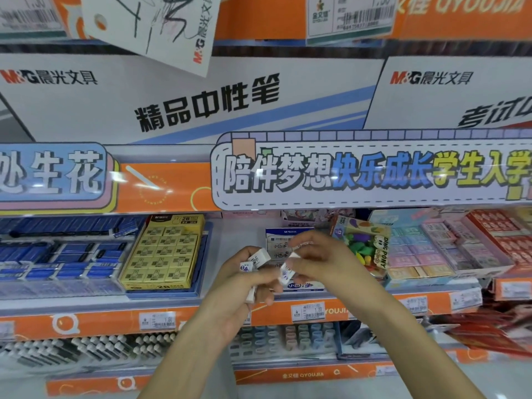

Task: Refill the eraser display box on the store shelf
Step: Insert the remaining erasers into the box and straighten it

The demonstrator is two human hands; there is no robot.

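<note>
A white-and-blue eraser display box (280,240) stands on the middle shelf, mostly hidden behind my hands. My left hand (244,286) is closed around several small white erasers (256,262) in blue-printed wrappers, just in front of the box. My right hand (319,260) pinches a single white eraser (286,272) between thumb and fingers, close to the left hand and above the box's front lip (302,286). How full the box is cannot be seen.
A yellow 2B eraser box (164,251) sits to the left, blue erasers (63,254) beyond it. A colourful toy-eraser pack (365,243) and pastel eraser boxes (426,246) stand to the right. An orange shelf edge with price tags (308,311) runs below, pens underneath.
</note>
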